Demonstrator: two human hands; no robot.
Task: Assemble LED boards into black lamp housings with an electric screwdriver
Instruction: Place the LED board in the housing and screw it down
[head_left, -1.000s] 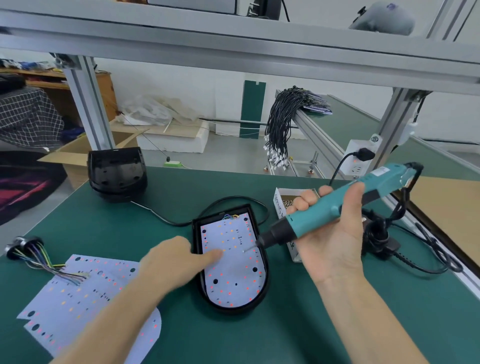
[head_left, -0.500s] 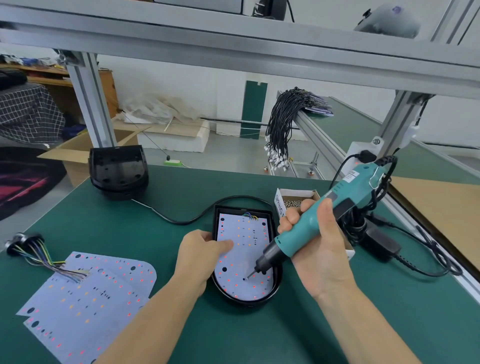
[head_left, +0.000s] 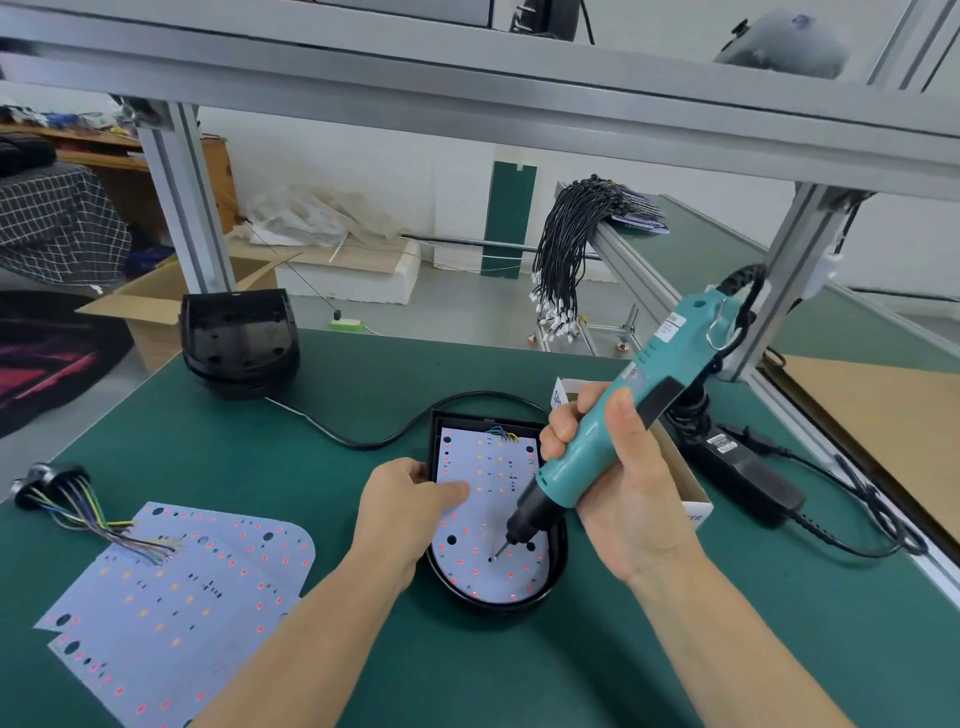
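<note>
A black lamp housing (head_left: 556, 571) lies on the green table, with a white LED board (head_left: 488, 493) seated inside it. My left hand (head_left: 405, 506) rests on the board's left side, thumb pressing it down. My right hand (head_left: 618, 478) grips a teal electric screwdriver (head_left: 639, 400), tilted steeply. Its bit tip (head_left: 496, 555) touches a hole in the lower part of the board.
Spare LED boards (head_left: 171, 603) with a wire bundle (head_left: 67, 499) lie at the left. Stacked black housings (head_left: 236, 338) stand at the back left. A small cardboard screw box (head_left: 691, 499) sits behind my right hand, a black power adapter (head_left: 748, 478) and cables at the right.
The screwdriver swung from nearly level to steeply tilted, and its bit came down onto the lower part of the board. My left hand stayed on the board's left side.
</note>
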